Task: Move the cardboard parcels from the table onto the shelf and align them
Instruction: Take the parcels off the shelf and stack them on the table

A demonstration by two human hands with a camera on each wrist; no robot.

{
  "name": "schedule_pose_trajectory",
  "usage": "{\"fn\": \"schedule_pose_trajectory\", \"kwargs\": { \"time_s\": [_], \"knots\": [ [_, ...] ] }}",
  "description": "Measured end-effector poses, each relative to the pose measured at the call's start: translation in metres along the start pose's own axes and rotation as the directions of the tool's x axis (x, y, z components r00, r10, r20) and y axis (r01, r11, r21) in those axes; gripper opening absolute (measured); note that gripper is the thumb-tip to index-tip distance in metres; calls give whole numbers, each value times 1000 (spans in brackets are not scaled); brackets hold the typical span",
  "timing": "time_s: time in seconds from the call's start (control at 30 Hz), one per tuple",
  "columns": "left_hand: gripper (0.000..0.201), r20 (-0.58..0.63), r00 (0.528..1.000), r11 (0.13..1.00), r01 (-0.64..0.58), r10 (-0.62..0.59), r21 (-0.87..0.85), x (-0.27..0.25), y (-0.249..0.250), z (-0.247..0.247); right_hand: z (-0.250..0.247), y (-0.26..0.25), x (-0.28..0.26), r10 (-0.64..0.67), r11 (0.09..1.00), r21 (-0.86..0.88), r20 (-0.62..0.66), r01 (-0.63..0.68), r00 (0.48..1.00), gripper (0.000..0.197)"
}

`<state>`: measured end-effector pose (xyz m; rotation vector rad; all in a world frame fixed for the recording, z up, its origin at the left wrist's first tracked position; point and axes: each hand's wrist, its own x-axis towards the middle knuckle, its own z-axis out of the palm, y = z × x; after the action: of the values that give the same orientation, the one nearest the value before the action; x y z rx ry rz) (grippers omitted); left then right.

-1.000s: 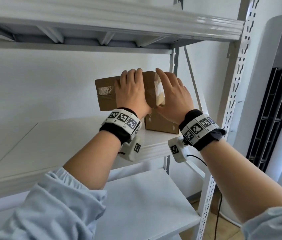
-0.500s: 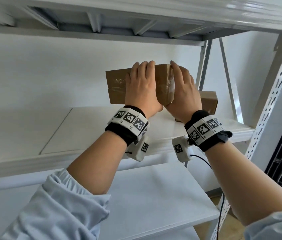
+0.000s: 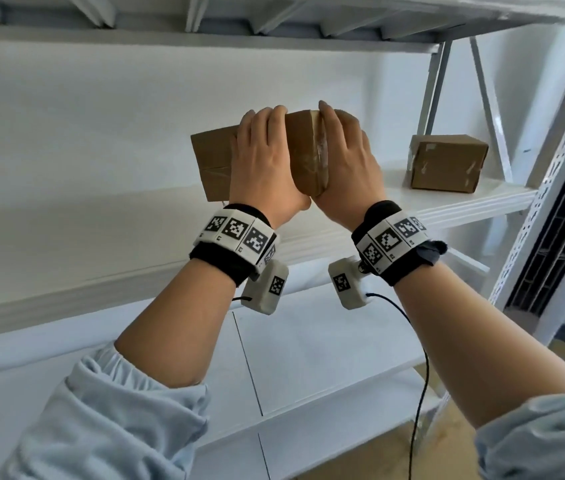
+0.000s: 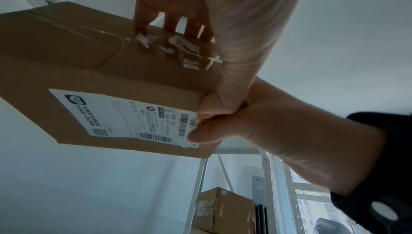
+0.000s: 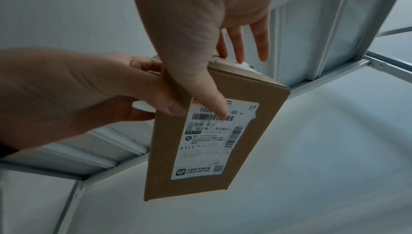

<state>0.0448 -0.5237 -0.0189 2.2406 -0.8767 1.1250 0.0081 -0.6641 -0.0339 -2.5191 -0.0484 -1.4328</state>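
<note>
both hands, left point(image 3: 263, 161) and right point(image 3: 347, 164), clasp parcel point(image 3: 303, 150) from both sides, held above shelf point(image 3: 447, 206). placing step. second parcel point(image 3: 447, 162) sits at 3 o'clock. next: lower, slide right, square beside it.

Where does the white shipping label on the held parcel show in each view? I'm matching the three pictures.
Head: not visible; the label faces away, under the held parcel.
Left wrist: lower left of centre, on the parcel's underside.
Right wrist: centre, running down the parcel's face.
Shared landmark: the left hand and right hand gripping the parcel's near end.
</note>
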Motion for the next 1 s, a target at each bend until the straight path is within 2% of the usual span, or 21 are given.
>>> {"fn": "schedule_pose_trajectory", "kwargs": {
  "time_s": [0.23,0.43,0.63,0.77,0.9,1.0],
  "knots": [
    [109,-18,1000,1000,-11,10,-26,-69,-17,-82,-25,-92,-48,-36,999,-31,27,36,999,87],
    [109,-47,997,999,53,-53,0,-143,-18,-160,-51,-171,-98,-106,994,6,49,106,993,85],
    [110,-6,992,992,125,-125,30,-213,-8,-237,-82,-238,-152,-132,989,76,83,126,988,86],
    [109,6,984,983,175,-176,59,-243,-16,-279,-92,-282,-169,-171,981,115,105,159,980,87],
    [107,-26,980,977,199,-198,80,-268,-37,-316,-92,-330,-180,-231,966,137,90,218,969,79],
    [109,-32,975,973,222,-220,63,-286,-57,-337,-84,-361,-185,-283,953,133,89,270,955,80]
  ]
}}
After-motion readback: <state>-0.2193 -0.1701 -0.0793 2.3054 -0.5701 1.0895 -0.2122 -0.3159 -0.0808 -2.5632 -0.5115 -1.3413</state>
